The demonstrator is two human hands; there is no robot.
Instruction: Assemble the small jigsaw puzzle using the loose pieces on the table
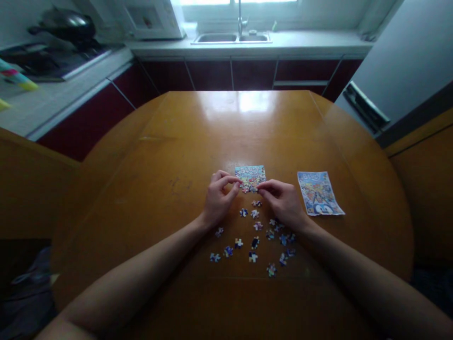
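A partly joined jigsaw puzzle [250,174] lies flat on the wooden table, its lower edge ragged with knobs. My left hand [220,192] is at its lower left corner, thumb and forefinger pinched together on the edge. At the lower right corner, my right hand [281,198] pinches a jigsaw puzzle piece against the edge; the fingers largely hide it. Below the hands lie several loose pieces, among them a dark one [255,242], a white and blue one [244,212] and a greenish one [271,269]. Some sit close under my right wrist.
A creased picture sheet [320,193] lies to the right of my right hand. The round-ended wooden table [177,156] reaches toward a counter with a sink [215,38]. A stove with a wok [69,26] is at the far left, a pale fridge [399,61] at the right.
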